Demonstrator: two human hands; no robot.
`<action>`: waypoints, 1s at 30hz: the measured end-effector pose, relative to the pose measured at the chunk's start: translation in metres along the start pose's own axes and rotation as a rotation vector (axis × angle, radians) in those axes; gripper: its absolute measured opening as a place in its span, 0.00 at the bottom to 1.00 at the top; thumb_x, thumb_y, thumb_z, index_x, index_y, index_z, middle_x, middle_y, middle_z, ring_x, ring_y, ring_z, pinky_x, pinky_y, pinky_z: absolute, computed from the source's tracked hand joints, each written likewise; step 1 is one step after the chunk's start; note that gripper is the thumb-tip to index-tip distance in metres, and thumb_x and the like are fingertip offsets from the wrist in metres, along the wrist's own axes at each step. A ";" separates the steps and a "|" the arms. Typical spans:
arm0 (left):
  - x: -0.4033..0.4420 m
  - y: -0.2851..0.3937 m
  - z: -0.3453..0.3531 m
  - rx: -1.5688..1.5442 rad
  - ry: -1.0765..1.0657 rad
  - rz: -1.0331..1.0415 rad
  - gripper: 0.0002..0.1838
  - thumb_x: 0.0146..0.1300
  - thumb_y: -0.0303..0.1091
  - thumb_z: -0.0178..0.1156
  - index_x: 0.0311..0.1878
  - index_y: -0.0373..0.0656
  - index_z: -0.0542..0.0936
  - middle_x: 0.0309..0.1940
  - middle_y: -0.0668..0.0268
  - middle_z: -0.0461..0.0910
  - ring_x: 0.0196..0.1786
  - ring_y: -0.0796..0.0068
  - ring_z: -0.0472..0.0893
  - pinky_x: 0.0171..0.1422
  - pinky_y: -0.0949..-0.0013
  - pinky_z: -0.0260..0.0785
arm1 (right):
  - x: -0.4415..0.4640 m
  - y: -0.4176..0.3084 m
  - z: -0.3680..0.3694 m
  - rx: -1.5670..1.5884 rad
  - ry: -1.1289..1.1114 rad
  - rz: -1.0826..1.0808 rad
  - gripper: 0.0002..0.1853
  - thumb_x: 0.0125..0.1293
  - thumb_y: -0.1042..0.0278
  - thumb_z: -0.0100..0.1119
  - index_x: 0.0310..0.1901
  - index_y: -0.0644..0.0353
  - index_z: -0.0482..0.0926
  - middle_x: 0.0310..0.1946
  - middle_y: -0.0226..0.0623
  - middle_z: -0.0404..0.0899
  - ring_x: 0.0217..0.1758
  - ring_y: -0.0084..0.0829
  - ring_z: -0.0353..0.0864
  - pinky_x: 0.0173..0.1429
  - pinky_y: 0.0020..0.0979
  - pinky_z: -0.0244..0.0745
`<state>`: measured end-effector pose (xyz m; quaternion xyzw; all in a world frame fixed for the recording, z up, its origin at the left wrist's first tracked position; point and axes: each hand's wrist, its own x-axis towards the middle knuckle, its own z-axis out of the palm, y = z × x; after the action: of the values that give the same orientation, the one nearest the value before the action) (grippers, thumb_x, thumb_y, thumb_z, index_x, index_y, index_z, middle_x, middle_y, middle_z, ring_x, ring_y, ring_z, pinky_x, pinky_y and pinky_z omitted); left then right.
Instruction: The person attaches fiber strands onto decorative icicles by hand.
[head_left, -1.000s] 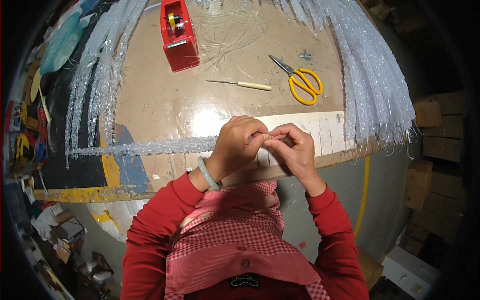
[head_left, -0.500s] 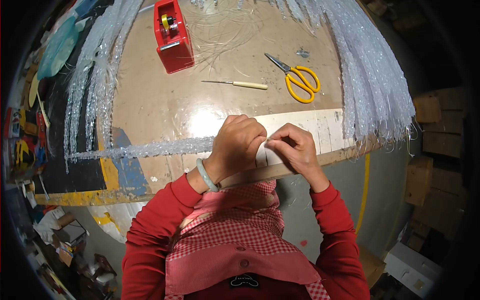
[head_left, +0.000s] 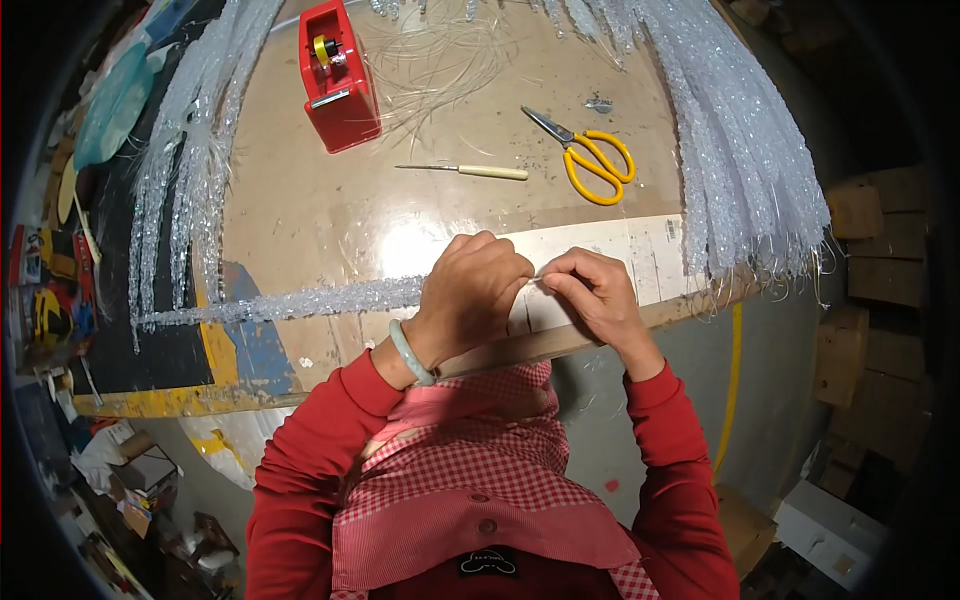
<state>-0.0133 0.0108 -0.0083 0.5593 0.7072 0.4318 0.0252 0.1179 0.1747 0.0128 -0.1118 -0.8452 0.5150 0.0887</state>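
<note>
A clear, sparkling beaded strand [head_left: 330, 297] lies along the near part of the table and runs under my left hand [head_left: 474, 297]. That hand is closed around the strand's right end, with a pale bracelet at the wrist. My right hand [head_left: 597, 292] pinches thumb and forefinger together just right of it, on what looks like the thin thread [head_left: 536, 278] at the strand's end. The fingertips of both hands nearly meet. Farther up the table lie an awl [head_left: 470, 171] with a pale handle and yellow-handled scissors [head_left: 590, 160].
A red tape dispenser [head_left: 340, 90] stands at the back, beside loose clear threads [head_left: 440, 60]. Thick bundles of beaded strands hang at the right [head_left: 745, 150] and left [head_left: 205, 130]. A pale marked strip [head_left: 650, 255] lies along the front edge. Cardboard boxes [head_left: 885, 220] stand at the far right.
My hands have drawn slightly apart, the right one shifting a little to the right. The whole view has moved slightly; both hands keep their grip.
</note>
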 end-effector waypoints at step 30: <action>0.003 -0.001 -0.001 0.034 -0.013 -0.018 0.03 0.57 0.28 0.60 0.29 0.47 0.76 0.27 0.66 0.72 0.35 0.63 0.73 0.44 0.64 0.65 | 0.012 0.006 -0.008 -0.286 -0.106 -0.414 0.05 0.58 0.75 0.69 0.34 0.61 0.81 0.31 0.37 0.81 0.36 0.38 0.80 0.43 0.35 0.74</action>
<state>-0.0151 0.0125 -0.0070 0.5559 0.7195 0.4157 0.0242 0.1093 0.1879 0.0114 0.0795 -0.9178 0.3662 0.1310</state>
